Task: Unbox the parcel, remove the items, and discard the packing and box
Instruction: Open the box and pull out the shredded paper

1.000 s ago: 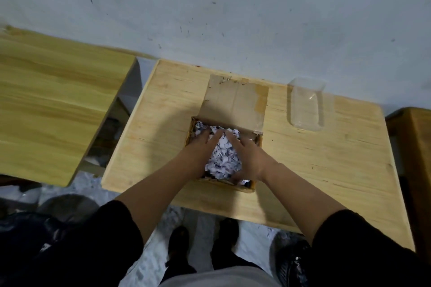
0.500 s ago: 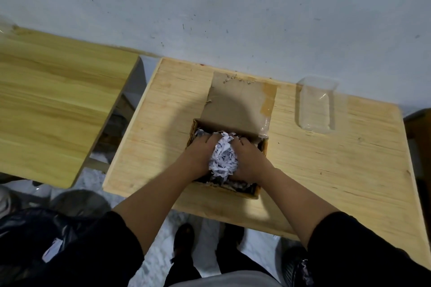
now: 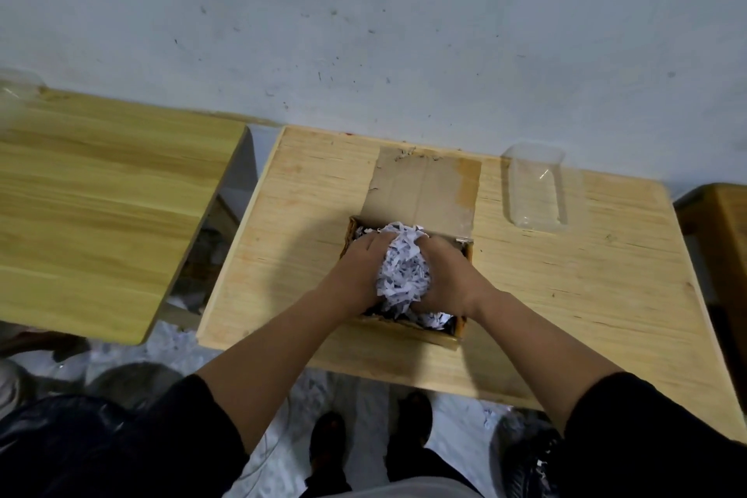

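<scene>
An open cardboard box point(image 3: 461, 329) sits on the small wooden table point(image 3: 586, 295), its lid flap point(image 3: 424, 190) laid flat toward the wall. A clump of white shredded paper point(image 3: 402, 273) is squeezed between my two hands above the box's middle. My left hand point(image 3: 357, 275) presses the clump from the left, my right hand point(image 3: 446, 279) from the right. More shreds lie loose in the box's near right corner. Whatever lies under the paper is hidden.
A clear plastic tray point(image 3: 535, 186) lies on the table's far right. A second wooden table point(image 3: 101, 206) stands to the left across a gap. Black bags sit on the floor at lower left point(image 3: 52, 445) and lower right point(image 3: 521, 461). My shoes point(image 3: 329, 441) stand below the table edge.
My hands went from lying flat on the spread paper to gathering it into a tight clump and raising it slightly. The camera view shifted a little closer.
</scene>
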Available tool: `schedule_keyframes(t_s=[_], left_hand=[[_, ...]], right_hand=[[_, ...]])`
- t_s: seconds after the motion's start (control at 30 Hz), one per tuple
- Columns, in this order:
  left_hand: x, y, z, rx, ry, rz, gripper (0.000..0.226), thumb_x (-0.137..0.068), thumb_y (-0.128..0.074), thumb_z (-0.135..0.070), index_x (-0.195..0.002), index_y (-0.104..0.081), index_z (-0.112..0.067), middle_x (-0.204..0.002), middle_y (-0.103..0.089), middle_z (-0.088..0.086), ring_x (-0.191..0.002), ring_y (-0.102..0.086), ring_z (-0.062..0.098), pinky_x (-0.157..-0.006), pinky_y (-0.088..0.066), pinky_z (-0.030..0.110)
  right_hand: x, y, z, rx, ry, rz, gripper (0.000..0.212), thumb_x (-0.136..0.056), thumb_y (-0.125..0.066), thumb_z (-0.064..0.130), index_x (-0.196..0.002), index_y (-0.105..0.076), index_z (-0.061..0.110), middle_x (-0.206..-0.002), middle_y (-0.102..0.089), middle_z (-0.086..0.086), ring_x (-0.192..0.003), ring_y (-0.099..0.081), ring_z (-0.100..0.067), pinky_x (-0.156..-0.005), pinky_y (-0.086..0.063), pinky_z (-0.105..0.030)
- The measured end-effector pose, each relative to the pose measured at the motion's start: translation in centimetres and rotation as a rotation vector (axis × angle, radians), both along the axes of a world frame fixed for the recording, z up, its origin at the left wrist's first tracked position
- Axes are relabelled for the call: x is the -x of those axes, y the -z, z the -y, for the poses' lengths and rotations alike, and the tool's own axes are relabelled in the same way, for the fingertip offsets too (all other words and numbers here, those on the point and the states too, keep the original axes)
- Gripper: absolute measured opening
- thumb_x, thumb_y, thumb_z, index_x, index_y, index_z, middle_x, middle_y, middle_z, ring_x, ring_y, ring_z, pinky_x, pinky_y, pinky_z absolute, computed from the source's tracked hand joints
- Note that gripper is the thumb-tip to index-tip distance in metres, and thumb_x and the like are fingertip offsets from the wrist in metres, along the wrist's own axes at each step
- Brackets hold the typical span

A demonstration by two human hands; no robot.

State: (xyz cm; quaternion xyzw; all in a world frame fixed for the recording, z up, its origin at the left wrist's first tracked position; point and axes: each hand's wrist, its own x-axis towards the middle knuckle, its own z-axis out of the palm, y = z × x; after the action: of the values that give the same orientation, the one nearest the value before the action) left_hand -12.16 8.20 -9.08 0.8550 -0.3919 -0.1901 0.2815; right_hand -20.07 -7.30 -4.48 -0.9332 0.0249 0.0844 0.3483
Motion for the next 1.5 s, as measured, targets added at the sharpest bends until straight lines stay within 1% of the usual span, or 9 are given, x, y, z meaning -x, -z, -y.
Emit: schedule_keyframes(t_s=[0.2,0.33,0.53,0.67,0.97,1.13,1.3,1.4,1.5], left_hand=[[0.5,-1.9,-0.2,0.11,0.041,0.069,0.068,-0.076,-0.05,-0.041,-0.128,-0.047,0.002,-0.126,-0.055,0.023,-0.116,-0.052,0.035,-0.101,-0.042,0.044],[-0.7,-2.0,0.6,0.088,0.049,0.01,0.053,-0.078,-0.058,-0.044,-0.121,-0.054,-0.014,-0.118,-0.062,0.007,-0.11,-0.058,0.022,-0.093,-0.047,0.04],[-1.4,-3.9,2.0,0.096,0.077,0.057,0.082,-0.073,-0.076,-0.019,-0.142,-0.031,-0.016,-0.143,-0.04,0.01,-0.133,-0.035,0.025,-0.114,-0.026,0.032],[-2.1,-6.6,5.4,0.099,0.163,0.147,0.095,-0.062,-0.08,-0.032,-0.14,-0.026,-0.037,-0.142,-0.042,0.0,-0.131,-0.038,0.02,-0.11,-0.036,0.039],[3.1,-11.3,15.9,0.201,0.337,0.193,0.075,-0.067,-0.078,-0.036,-0.132,-0.042,-0.023,-0.131,-0.053,0.006,-0.12,-0.048,0.022,-0.103,-0.039,0.031],[6.7,-6.7,20.4,0.155,0.289,0.064,0.077,-0.063,-0.073,-0.053,-0.13,-0.037,-0.04,-0.126,-0.051,-0.006,-0.118,-0.049,0.014,-0.101,-0.045,0.038],[10.2,-1.9,22.0,0.059,0.184,-0.047,0.054,-0.074,-0.063,-0.041,-0.121,-0.053,-0.016,-0.116,-0.06,0.003,-0.109,-0.056,0.021,-0.096,-0.043,0.031],[11.5,0.5,21.8,-0.041,0.148,-0.053,0.068,-0.078,-0.065,-0.039,-0.137,-0.041,-0.016,-0.136,-0.049,0.008,-0.126,-0.044,0.024,-0.109,-0.032,0.03],[12.6,1.5,21.1,-0.134,0.174,-0.001,0.075,-0.081,-0.066,-0.035,-0.143,-0.031,-0.011,-0.144,-0.039,0.012,-0.132,-0.033,0.029,-0.111,-0.023,0.031]], right_hand=[[0.6,0.5,-0.3,0.116,0.069,-0.064,0.089,-0.051,-0.082,0.043,-0.128,-0.041,0.028,-0.12,-0.05,-0.006,-0.11,-0.05,-0.022,-0.094,-0.043,-0.027],[1.0,-1.1,-0.4,0.082,0.123,-0.079,0.089,-0.053,-0.085,0.034,-0.13,-0.041,0.024,-0.116,-0.047,-0.009,-0.108,-0.048,-0.023,-0.093,-0.043,-0.031],[1.7,-4.7,0.5,0.142,0.195,-0.016,0.089,-0.052,-0.085,0.029,-0.129,-0.041,0.019,-0.117,-0.049,-0.011,-0.11,-0.049,-0.026,-0.094,-0.041,-0.031],[3.0,-8.0,2.4,0.207,0.271,0.05,0.083,-0.051,-0.085,0.026,-0.124,-0.046,0.017,-0.112,-0.053,-0.007,-0.104,-0.05,-0.022,-0.088,-0.04,-0.027],[9.1,-11.2,10.9,0.317,0.406,0.084,0.085,-0.047,-0.085,0.028,-0.124,-0.048,0.019,-0.113,-0.057,-0.01,-0.104,-0.051,-0.027,-0.083,-0.037,-0.025],[12.1,-8.3,15.7,0.265,0.358,0.001,0.083,-0.053,-0.084,0.026,-0.125,-0.046,0.018,-0.113,-0.055,-0.008,-0.103,-0.048,-0.022,-0.083,-0.035,-0.024],[13.7,-2.2,19.1,0.187,0.268,-0.107,0.078,-0.054,-0.082,0.03,-0.123,-0.047,0.019,-0.114,-0.054,-0.009,-0.103,-0.051,-0.023,-0.08,-0.036,-0.022],[13.8,1.1,19.9,0.171,0.233,-0.175,0.066,-0.061,-0.078,0.035,-0.117,-0.049,0.017,-0.112,-0.052,-0.01,-0.101,-0.053,-0.023,-0.079,-0.038,-0.022],[14.0,3.3,20.2,0.088,0.177,-0.224,0.073,-0.065,-0.077,0.037,-0.126,-0.046,0.013,-0.124,-0.049,-0.015,-0.117,-0.047,-0.031,-0.097,-0.041,-0.033]])
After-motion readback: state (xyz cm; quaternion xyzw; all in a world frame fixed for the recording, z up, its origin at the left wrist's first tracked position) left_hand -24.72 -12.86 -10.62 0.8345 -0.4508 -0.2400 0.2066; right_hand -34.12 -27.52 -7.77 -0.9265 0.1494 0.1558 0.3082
